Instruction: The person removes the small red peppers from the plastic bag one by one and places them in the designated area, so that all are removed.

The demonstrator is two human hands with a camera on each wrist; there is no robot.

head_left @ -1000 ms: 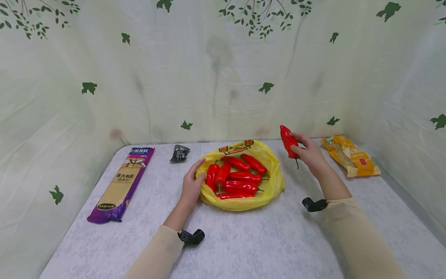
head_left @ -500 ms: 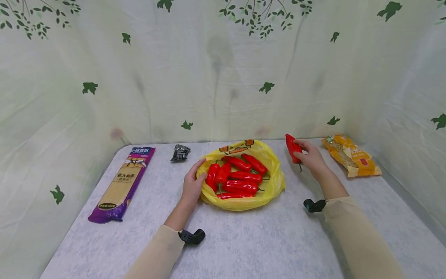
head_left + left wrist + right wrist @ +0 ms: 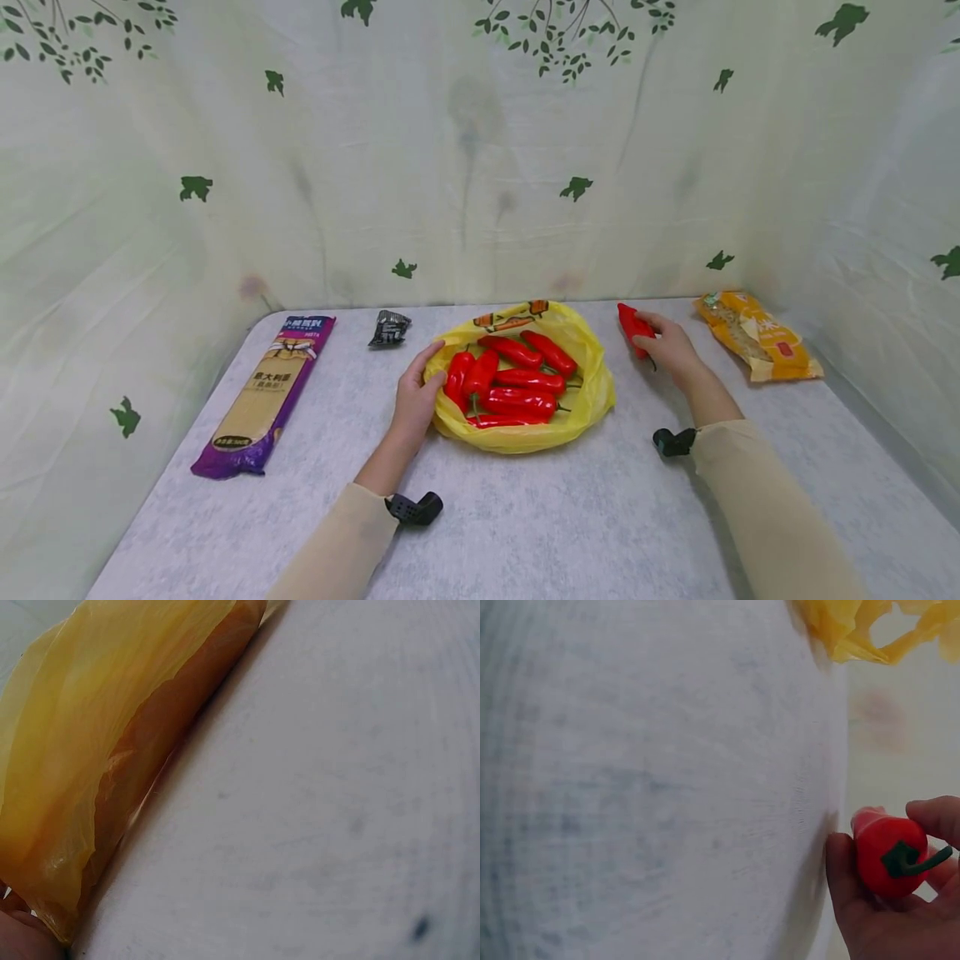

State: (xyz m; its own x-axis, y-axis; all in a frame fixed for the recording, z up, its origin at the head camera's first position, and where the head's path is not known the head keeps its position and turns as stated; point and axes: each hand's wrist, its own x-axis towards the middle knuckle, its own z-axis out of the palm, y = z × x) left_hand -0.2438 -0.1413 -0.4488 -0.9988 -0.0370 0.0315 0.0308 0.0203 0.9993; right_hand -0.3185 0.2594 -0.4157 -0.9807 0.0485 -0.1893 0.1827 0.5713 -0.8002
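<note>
A yellow plastic bag point(image 3: 592, 408) lies with its mouth spread, and several shiny red peppers point(image 3: 517, 402) are inside it. My left hand point(image 3: 412, 404) grips the bag's left rim; in the left wrist view only a bit of that hand point(image 3: 26, 937) shows beside the yellow film. Right of the bag, low by the back of the table, my right hand point(image 3: 671, 348) holds one red pepper point(image 3: 633, 329). In the right wrist view the thumb and fingers are round this pepper point(image 3: 889, 851), its green stem facing the camera. Whether it touches the tabletop I cannot tell.
A purple pack of pasta point(image 3: 266, 392) lies on the left of the pale table point(image 3: 525, 525). Behind it to the right is a small black packet point(image 3: 389, 328). An orange food bag point(image 3: 757, 336) lies at the back right. A leaf-patterned curtain point(image 3: 480, 167) stands behind.
My right hand has moved down towards the tabletop with the red pepper, coming slightly right. The left hand and the yellow bag have stayed put.
</note>
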